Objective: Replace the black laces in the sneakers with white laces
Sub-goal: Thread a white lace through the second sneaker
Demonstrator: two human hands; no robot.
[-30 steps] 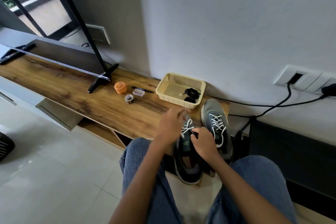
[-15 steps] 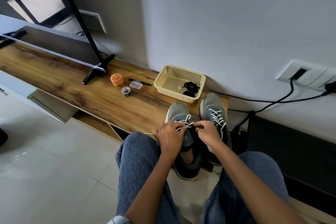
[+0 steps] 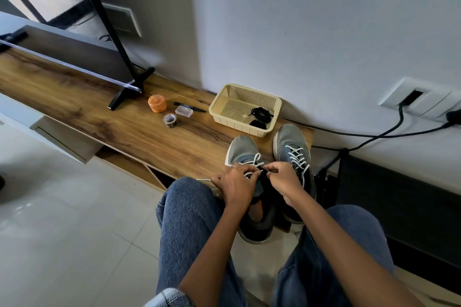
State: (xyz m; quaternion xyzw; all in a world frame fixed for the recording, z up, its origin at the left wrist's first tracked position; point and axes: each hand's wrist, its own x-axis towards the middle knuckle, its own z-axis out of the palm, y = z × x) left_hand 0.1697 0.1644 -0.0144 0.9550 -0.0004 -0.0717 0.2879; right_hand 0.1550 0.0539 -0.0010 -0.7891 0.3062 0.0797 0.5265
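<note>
While both hands, left (image 3: 235,183) and right (image 3: 284,178), pinch its white lace (image 3: 255,161), the grey sneaker (image 3: 245,157) sits half-threaded on the wooden surface (image 3: 124,129).

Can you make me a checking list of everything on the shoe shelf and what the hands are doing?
Surface: long brown wooden shelf by a white wall.
Job's things: two grey sneakers; right sneaker fully white-laced; left sneaker part-laced with a white lace; black laces lie in the cream plastic basket.
Clutter: orange round tub, tape roll, clear small box, black pen.
Grippers: left hand and right hand pinch the white lace.
Cables: black cables run to the wall socket.
Surroundings: black stand foot, white floor tiles.
</note>
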